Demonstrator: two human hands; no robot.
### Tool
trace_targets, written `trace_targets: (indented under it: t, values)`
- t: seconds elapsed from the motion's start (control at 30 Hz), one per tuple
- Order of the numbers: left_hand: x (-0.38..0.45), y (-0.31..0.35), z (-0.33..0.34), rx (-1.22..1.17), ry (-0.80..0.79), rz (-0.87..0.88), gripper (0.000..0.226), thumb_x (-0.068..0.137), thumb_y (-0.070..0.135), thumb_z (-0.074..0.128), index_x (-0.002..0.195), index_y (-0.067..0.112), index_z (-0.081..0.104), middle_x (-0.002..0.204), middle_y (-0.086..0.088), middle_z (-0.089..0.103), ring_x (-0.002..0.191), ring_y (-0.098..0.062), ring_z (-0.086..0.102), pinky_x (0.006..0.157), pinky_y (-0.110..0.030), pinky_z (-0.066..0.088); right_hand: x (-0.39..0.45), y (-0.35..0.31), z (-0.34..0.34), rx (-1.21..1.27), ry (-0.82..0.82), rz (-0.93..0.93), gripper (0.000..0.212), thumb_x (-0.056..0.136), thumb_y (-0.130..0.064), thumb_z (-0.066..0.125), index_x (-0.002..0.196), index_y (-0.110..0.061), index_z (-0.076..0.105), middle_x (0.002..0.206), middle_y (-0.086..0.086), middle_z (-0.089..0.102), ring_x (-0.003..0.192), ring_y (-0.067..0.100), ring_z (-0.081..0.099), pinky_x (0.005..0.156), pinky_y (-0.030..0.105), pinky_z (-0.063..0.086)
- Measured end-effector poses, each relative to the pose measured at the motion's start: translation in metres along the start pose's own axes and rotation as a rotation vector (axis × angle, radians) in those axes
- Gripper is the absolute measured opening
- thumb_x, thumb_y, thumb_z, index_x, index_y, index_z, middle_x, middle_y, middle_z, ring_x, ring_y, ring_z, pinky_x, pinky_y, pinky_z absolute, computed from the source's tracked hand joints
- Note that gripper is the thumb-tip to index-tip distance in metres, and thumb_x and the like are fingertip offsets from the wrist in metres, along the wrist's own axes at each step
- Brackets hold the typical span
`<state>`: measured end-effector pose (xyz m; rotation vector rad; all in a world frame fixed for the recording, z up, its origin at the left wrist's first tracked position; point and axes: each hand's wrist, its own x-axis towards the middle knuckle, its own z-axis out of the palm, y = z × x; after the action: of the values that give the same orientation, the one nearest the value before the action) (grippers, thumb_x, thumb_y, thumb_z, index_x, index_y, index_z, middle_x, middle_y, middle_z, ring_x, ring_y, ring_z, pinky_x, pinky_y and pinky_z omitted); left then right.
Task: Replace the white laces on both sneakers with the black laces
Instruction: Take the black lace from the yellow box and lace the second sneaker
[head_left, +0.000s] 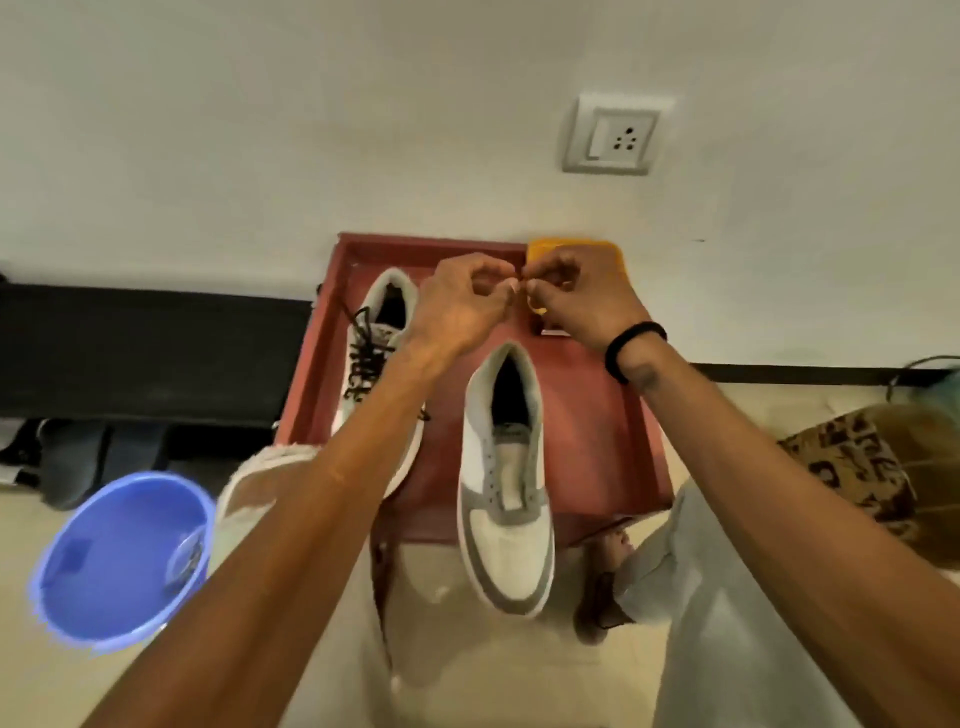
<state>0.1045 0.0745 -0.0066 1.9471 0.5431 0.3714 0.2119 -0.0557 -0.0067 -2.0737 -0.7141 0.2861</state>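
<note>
Above the red table's (613, 415) far edge, left hand (462, 306) and right hand (582, 301) meet with fingers curled, pinching something too small to identify.

Red surface (597, 415) with raised rim, centre frame, against white wall. On it: left sneaker (376, 343) with black laces (366, 353), upper left of surface; unlaced grey-white sneaker (506, 499) right of it, toe past near edge; orange object (571, 249) at far right corner, partly hidden. Floor (493, 649) below: blue bucket (124, 561) lower left, dark footwear (72, 457) at left edge, patterned cushion (852, 473) at right.
</note>
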Motion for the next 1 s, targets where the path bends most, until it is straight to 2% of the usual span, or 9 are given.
trace_targets:
  t: [0.13,0.27,0.33,0.4,0.47,0.63,0.73,0.83,1.0]
  values:
    - [0.041,-0.014,0.034,0.200,-0.067,0.004,0.023,0.095,0.029,0.070,0.116,0.021,0.075,0.096,0.010,0.074,0.087,-0.006,0.071,0.090,-0.026,0.057,0.042,0.059,-0.022,0.009,0.227,0.162,0.009,0.079,-0.019,0.070,0.084,-0.027,0.073,0.088,-0.001,0.075,0.084,0.018,0.074,0.082,0.044,0.062]
    - [0.062,-0.035,0.049,0.442,-0.145,0.088,0.027,0.094,0.028,0.069,0.121,0.026,0.071,0.093,0.013,0.069,0.091,-0.012,0.069,0.088,-0.034,0.057,0.084,0.086,-0.012,-0.284,0.136,0.191,0.009,0.086,-0.014,0.070,0.094,-0.015,0.073,0.099,0.007,0.073,0.096,0.025,0.070,0.090,0.034,0.057]
    - [0.064,-0.044,0.056,0.497,-0.166,0.113,0.033,0.092,0.027,0.069,0.124,0.032,0.067,0.096,0.011,0.071,0.091,-0.015,0.069,0.085,-0.040,0.058,0.102,0.090,0.000,-0.426,0.046,0.201,0.012,0.086,-0.018,0.072,0.090,-0.007,0.072,0.089,0.008,0.070,0.089,0.027,0.065,0.078,0.031,0.054]
    - [0.059,-0.048,0.064,0.546,-0.162,0.097,0.036,0.091,0.028,0.068,0.126,0.038,0.064,0.101,0.008,0.072,0.093,-0.020,0.070,0.083,-0.043,0.058,0.114,0.094,0.014,-0.515,-0.026,0.210,0.022,0.087,-0.024,0.072,0.074,-0.010,0.059,0.067,0.001,0.055,0.070,0.024,0.054,0.053,0.025,0.038]
    - [0.060,-0.050,0.071,0.583,-0.128,0.119,0.031,0.094,0.031,0.066,0.124,0.039,0.064,0.103,0.007,0.072,0.094,-0.021,0.069,0.078,-0.042,0.058,0.121,0.103,0.028,-0.561,-0.035,0.228,0.035,0.091,-0.027,0.067,0.065,-0.016,0.047,0.062,0.000,0.046,0.058,0.021,0.046,0.047,0.026,0.027]
    - [0.061,-0.046,0.080,0.606,-0.124,0.127,0.027,0.098,0.036,0.063,0.126,0.037,0.066,0.108,0.007,0.071,0.096,-0.022,0.068,0.073,-0.035,0.052,0.129,0.119,0.041,-0.592,0.000,0.273,0.037,0.099,-0.029,0.059,0.064,-0.021,0.048,0.066,0.002,0.052,0.059,0.021,0.050,0.060,0.033,0.040]
    - [0.059,-0.047,0.085,0.594,-0.107,0.119,0.025,0.099,0.034,0.062,0.123,0.033,0.067,0.106,0.006,0.072,0.094,-0.020,0.068,0.070,-0.029,0.048,0.134,0.119,0.041,-0.643,-0.067,0.307,0.017,0.097,-0.021,0.062,0.082,-0.015,0.066,0.079,0.005,0.063,0.069,0.024,0.057,0.064,0.034,0.049]
    - [0.057,-0.048,0.087,0.587,-0.104,0.122,0.025,0.098,0.034,0.063,0.123,0.031,0.066,0.104,0.005,0.072,0.092,-0.021,0.069,0.071,-0.032,0.053,0.134,0.115,0.040,-0.680,-0.147,0.305,0.006,0.093,-0.014,0.066,0.090,-0.011,0.069,0.085,0.006,0.065,0.073,0.024,0.059,0.067,0.034,0.053]
    - [0.050,-0.049,0.087,0.543,-0.125,0.112,0.042,0.098,0.037,0.064,0.139,0.031,0.057,0.105,0.000,0.071,0.089,-0.023,0.068,0.076,-0.039,0.059,0.133,0.113,0.036,-0.592,-0.145,0.316,0.032,0.094,-0.031,0.068,0.071,-0.012,0.056,0.073,0.004,0.062,0.065,0.022,0.057,0.054,0.029,0.041]
